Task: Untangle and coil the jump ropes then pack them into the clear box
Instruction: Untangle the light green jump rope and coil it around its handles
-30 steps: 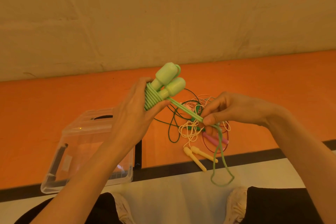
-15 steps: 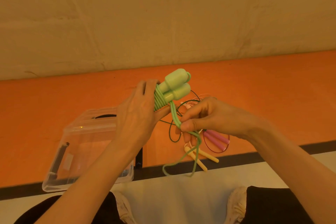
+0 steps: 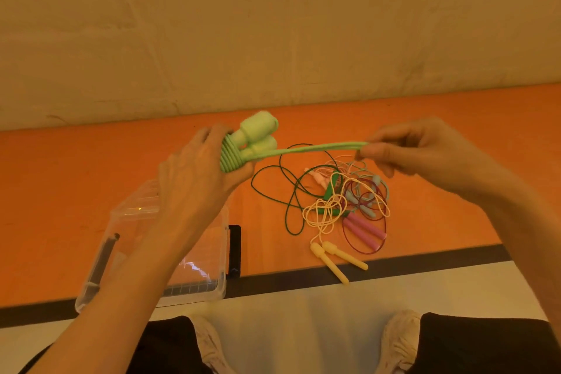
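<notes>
Right hand [image 3: 425, 152] now farther right, green rope [image 3: 306, 150] taut from left hand [image 3: 197, 179].

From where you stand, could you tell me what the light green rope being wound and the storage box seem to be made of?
The light green rope looks like soft matte plastic or rubber cord: it bends tightly around its handles without kinking. The clear box appears to be rigid glossy plastic: the floor shows through its walls, with bright glints. Neither can be confirmed by sight alone.

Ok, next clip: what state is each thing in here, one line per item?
Light green jump rope: mostly coiled around its handles, tail pulled taut.
Left hand: gripping the coil.
Right hand: pinching the tail.
Clear box: open, looks empty.
Remaining ropes: tangled on the orange floor.
</notes>
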`<state>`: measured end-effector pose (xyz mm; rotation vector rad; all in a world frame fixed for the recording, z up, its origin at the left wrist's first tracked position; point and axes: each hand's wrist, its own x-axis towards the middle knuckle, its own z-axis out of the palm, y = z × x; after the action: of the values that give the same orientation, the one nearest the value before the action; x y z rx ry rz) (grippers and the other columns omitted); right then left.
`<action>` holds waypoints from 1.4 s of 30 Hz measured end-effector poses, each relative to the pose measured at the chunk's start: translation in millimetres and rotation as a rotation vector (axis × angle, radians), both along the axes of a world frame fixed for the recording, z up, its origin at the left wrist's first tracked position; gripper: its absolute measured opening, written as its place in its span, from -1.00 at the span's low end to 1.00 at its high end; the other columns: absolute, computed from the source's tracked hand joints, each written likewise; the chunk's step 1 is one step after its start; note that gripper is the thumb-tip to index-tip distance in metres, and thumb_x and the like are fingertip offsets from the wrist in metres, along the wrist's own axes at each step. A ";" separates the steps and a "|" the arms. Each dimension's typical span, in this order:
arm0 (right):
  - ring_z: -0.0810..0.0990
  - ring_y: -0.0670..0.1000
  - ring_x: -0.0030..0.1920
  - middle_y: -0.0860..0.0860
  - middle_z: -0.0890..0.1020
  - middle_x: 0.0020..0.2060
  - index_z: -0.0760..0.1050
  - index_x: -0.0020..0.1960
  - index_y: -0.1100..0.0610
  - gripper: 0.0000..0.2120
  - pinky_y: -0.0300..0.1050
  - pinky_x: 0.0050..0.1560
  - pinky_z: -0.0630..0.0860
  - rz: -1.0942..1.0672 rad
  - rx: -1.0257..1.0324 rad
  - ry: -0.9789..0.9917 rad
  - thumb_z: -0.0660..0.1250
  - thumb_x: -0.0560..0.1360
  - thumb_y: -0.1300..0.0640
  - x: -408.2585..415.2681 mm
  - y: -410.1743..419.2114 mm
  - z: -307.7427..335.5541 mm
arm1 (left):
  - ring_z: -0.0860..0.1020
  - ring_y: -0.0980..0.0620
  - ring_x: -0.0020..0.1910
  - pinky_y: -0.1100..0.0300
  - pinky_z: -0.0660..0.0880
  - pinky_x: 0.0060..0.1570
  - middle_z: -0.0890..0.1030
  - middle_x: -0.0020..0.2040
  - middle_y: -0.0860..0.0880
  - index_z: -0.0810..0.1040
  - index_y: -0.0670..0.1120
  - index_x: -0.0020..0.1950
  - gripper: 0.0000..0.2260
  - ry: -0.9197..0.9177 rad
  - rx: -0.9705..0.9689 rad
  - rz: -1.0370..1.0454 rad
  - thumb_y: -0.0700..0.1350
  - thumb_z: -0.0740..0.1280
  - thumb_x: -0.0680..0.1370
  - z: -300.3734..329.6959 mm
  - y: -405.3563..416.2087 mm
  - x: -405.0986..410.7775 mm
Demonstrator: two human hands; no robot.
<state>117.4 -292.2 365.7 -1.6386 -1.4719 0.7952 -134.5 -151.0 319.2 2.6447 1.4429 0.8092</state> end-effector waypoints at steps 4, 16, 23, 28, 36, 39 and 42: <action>0.42 0.03 -0.42 0.11 0.56 -0.43 0.67 -0.15 0.00 -0.83 -0.06 -0.37 0.34 -0.089 0.230 -0.052 0.36 0.43 -0.06 -11.7 8.4 1.1 | 0.55 0.01 -0.14 0.23 0.21 -0.41 0.56 -0.08 0.11 0.56 0.16 0.19 -0.56 0.107 -0.052 -0.089 0.24 0.43 0.35 -2.9 -7.7 7.9; 0.34 -0.21 -0.54 0.09 0.50 -0.45 0.64 -0.13 0.25 -0.84 -0.43 -0.45 0.22 -0.251 0.291 -0.014 0.35 0.53 0.17 -30.7 47.1 -14.8 | 0.53 0.11 -0.05 0.31 0.19 -0.38 0.54 0.05 0.21 0.50 0.20 0.23 -0.59 0.326 -0.197 -0.505 0.25 0.39 0.41 -4.3 -29.5 22.1; 0.28 -0.17 -0.58 0.01 0.51 -0.49 0.64 -0.21 0.09 -0.82 -0.32 -0.51 0.20 -0.294 0.067 -0.059 0.36 0.53 0.08 -16.5 52.7 -33.6 | 0.48 0.17 -0.25 0.06 0.49 -0.33 0.57 -0.17 0.18 0.43 0.20 0.08 -0.61 0.191 -0.167 -0.622 0.33 0.33 0.35 -8.4 -37.6 20.8; 0.41 0.00 -0.32 0.18 0.61 -0.37 0.57 -0.37 -0.05 -0.72 -0.16 -0.30 0.27 -0.263 0.037 -0.008 0.38 0.52 0.06 -16.1 50.2 -36.0 | 0.55 0.13 -0.25 0.01 0.50 -0.27 0.55 -0.11 0.25 0.29 0.18 0.12 -0.50 0.064 -0.188 -0.629 0.39 0.30 0.31 -8.2 -48.6 22.1; 0.26 -0.06 -0.46 -0.10 0.45 -0.51 0.63 -0.26 -0.01 -0.85 -0.25 -0.46 0.18 -0.216 -0.101 0.071 0.40 0.49 0.05 -12.6 50.3 -45.1 | 0.55 0.25 -0.03 0.11 0.52 -0.18 0.57 0.13 0.21 0.47 0.14 0.25 -0.53 -0.078 -0.162 -0.774 0.26 0.42 0.40 -4.9 -48.3 22.5; 0.38 -0.14 -0.44 -0.04 0.55 -0.41 0.63 -0.23 0.01 -0.93 -0.29 -0.43 0.29 -0.250 -0.089 0.168 0.45 0.42 0.05 -9.0 49.5 -47.5 | 0.56 0.15 -0.05 0.03 0.53 -0.19 0.56 0.04 0.18 0.43 0.17 0.19 -0.54 -0.267 -0.266 -0.679 0.22 0.46 0.37 -3.3 -43.3 19.4; 0.34 -0.13 -0.46 -0.05 0.56 -0.42 0.65 -0.15 0.04 -0.79 -0.31 -0.46 0.27 -0.251 -0.081 0.237 0.48 0.30 -0.05 -3.3 46.2 -47.9 | 0.53 0.15 -0.10 0.16 0.52 -0.21 0.53 -0.02 0.19 0.40 0.10 0.19 -0.56 -0.476 -0.374 -0.527 0.21 0.41 0.40 -2.1 -33.1 16.4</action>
<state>114.0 -246.0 317.8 -1.6839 -1.0592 0.8809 -118.1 -184.1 317.1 2.1806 0.6587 0.9066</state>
